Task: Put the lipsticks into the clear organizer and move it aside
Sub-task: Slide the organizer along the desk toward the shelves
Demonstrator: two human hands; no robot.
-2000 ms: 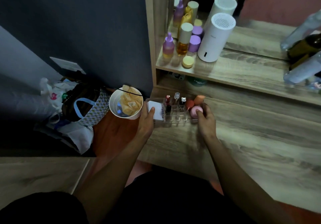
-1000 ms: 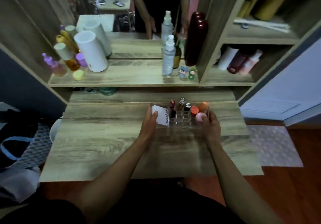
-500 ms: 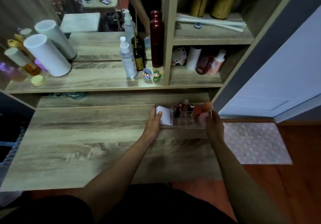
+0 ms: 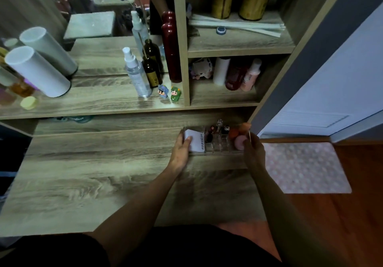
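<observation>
The clear organizer point(image 4: 217, 147) sits at the far right end of the wooden desk point(image 4: 93, 173), close to the side panel. Several lipsticks point(image 4: 211, 135) stand upright in its slots, with a white compact point(image 4: 195, 141) at its left end and orange and pink sponges point(image 4: 239, 140) at its right end. My left hand point(image 4: 180, 150) grips the organizer's left end, thumb on the white compact. My right hand point(image 4: 253, 152) holds its right end, fingers against the pink sponge.
A shelf above the desk holds a white cylinder point(image 4: 37, 71), a spray bottle point(image 4: 136, 74), a brown bottle point(image 4: 152, 71), a dark red bottle point(image 4: 172, 47) and two small figurines point(image 4: 169, 93). Bottles point(image 4: 238, 74) stand in the right cubby. A pink mat point(image 4: 304, 167) lies on the floor.
Both hands have carried the organizer from the desk's left end, past the middle, to its far right end. It has barely moved in the last half second.
</observation>
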